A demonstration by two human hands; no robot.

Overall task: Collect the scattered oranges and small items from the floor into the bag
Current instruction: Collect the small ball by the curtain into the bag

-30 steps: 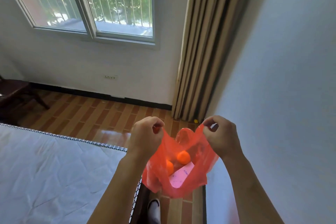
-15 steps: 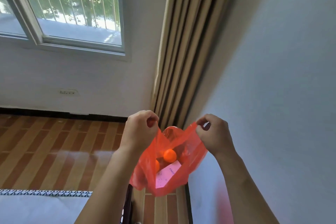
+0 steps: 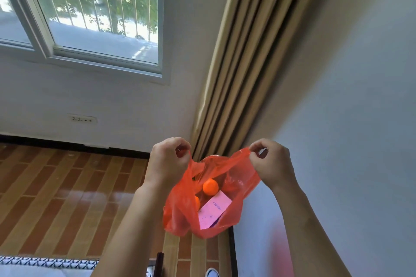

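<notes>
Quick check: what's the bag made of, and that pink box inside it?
Bag: thin, translucent red-orange plastic film, crinkled and glossy, light glowing through.
Box: looks like matte printed cardboard, flat faces and crisp edges, though coated plastic can't be ruled out.

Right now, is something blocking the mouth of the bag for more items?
Nothing visible does. The left hand and right hand pinch the bag rim apart, so its mouth is open above the orange and box.

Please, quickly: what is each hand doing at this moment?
Left hand: closed, pinching the left edge of the orange bag.
Right hand: closed, pinching the right edge of the same bag.
</notes>
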